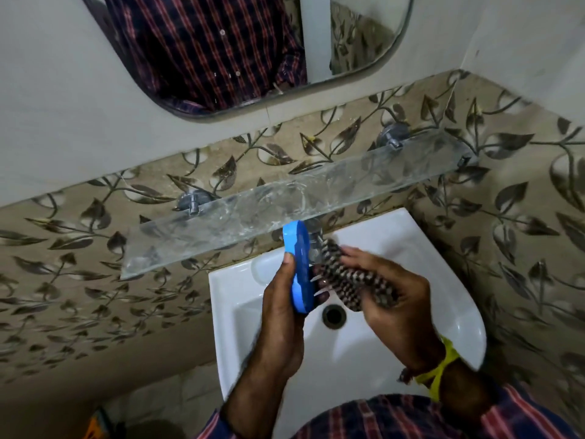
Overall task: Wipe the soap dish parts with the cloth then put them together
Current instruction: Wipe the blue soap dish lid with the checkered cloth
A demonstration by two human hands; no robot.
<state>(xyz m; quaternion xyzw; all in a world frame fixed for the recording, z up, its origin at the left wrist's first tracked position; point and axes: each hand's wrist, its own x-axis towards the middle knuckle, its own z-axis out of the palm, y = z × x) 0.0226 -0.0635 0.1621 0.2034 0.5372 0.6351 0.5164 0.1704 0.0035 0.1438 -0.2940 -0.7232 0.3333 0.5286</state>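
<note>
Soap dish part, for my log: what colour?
Blue soap dish part, seen in the head view.

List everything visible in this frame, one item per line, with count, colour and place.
Soap dish part: one, blue, held on edge over the basin.
Cloth: one, dark and white checked, pressed against the blue part.
Basin: one, white, below the hands; dark drain at its centre.
Glass shelf: one, clear, on the wall above the basin, on two metal brackets.
Mirror: one, above the shelf, reflecting a checked shirt.
Wall tiles: beige with a dark leaf pattern.
Left hand: grips the blue part.
Right hand: holds the cloth; yellow band at the wrist.
</note>
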